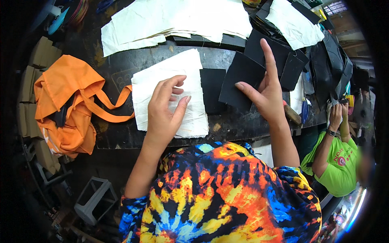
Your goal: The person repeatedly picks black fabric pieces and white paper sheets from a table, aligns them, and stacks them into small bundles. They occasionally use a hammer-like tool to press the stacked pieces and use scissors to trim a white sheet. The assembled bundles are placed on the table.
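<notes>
My left hand (pixel 165 107) hovers over a white cloth piece (pixel 162 75) with frayed edges, on the dark table. Its fingers are loosely bent and apart from the thumb, with nothing between them. To the right, my right hand (pixel 269 95) has its thumb across a tilted black square piece (pixel 240 77) and its index finger stretched upward. The other fingers curl at that piece's edge, partly hidden. A second black square (pixel 212 95) lies partly on the table beside the white cloth. More black pieces (pixel 292 71) sit beyond my right hand.
Stacked white cloth (pixel 174 20) covers the table's far side. An orange fabric bag (pixel 69 105) with straps hangs at the left edge. A wooden-handled tool (pixel 292 114) lies right of my hand. A grey stool (pixel 95 200) stands lower left; a person in green (pixel 336 162) works at right.
</notes>
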### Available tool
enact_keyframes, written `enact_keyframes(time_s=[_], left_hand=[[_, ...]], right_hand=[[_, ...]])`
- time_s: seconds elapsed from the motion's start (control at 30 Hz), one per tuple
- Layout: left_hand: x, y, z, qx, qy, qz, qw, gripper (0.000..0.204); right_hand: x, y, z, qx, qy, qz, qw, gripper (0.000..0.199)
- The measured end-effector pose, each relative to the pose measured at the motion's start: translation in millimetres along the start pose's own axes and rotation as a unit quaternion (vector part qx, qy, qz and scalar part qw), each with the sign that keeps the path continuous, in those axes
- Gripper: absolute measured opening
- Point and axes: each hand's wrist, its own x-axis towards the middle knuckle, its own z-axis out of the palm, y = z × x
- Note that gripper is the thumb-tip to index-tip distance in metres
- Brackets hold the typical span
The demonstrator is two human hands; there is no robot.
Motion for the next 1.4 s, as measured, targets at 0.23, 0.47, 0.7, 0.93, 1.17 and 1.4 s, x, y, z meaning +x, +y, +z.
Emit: enact_keyframes(time_s=[0.23,0.47,0.7,0.93,1.17,1.4], left_hand=[[-13.5,-19.7,7.9,0.009,-0.011,0.046,0.999,0.04],[-13.4,-22.3,7.5,-0.019,-0.019,0.047,0.999,0.041],[-15.5,-21.3,11.7,-0.001,-0.042,0.039,0.998,0.052],[-17.3,-21.7,13.1,0.013,-0.04,0.042,0.998,0.06],[-18.2,-22.3,15.7,0.014,-0.049,0.046,0.998,0.066],[-14.9,-20.0,10.5,0.065,-0.09,0.057,0.992,0.066]], right_hand=[[0.9,10.4,19.4,0.047,-0.129,0.007,0.991,0.111],[6.7,10.0,39.7,0.003,-0.155,-0.012,0.988,0.109],[-0.1,11.4,35.0,-0.004,-0.154,-0.03,0.988,0.088],[-1.7,4.0,27.7,0.005,-0.123,-0.098,0.988,0.05],[15.5,12.0,34.7,-0.022,-0.173,-0.011,0.985,0.038],[20.7,11.0,35.6,-0.096,-0.218,0.036,0.97,0.037]])
